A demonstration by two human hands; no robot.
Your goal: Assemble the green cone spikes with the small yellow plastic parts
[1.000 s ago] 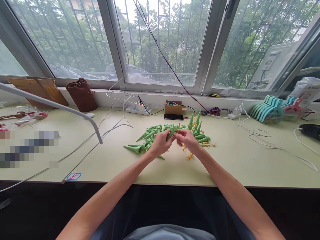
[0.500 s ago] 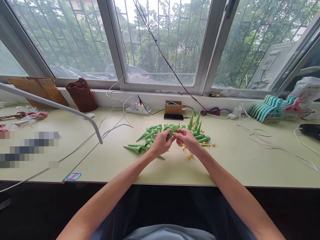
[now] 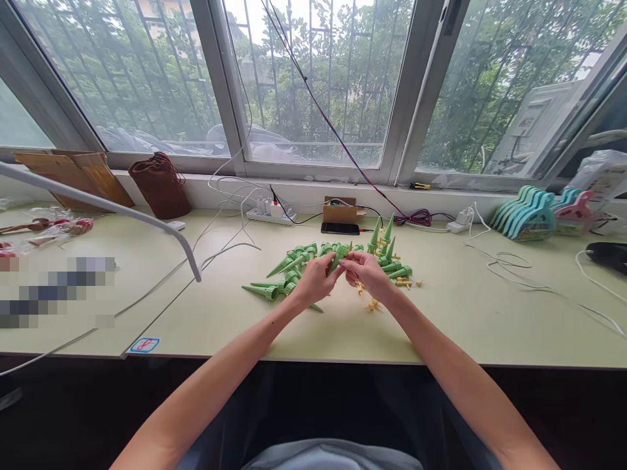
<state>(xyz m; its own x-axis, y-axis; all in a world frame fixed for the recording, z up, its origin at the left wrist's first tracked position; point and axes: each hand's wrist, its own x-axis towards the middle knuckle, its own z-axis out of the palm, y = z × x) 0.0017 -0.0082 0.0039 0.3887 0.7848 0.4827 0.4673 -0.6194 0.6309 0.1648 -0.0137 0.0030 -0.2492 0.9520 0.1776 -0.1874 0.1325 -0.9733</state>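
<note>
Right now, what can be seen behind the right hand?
Behind the right hand, green spikes stand point up, with yellow pieces near them. Whatever the hand itself covers cannot be seen.

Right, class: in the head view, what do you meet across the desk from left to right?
Cardboard → brown pouch → leftmost green spike → left hand → right hand → rightmost yellow piece → white adapter → turquoise plastic pieces → black object.
</note>
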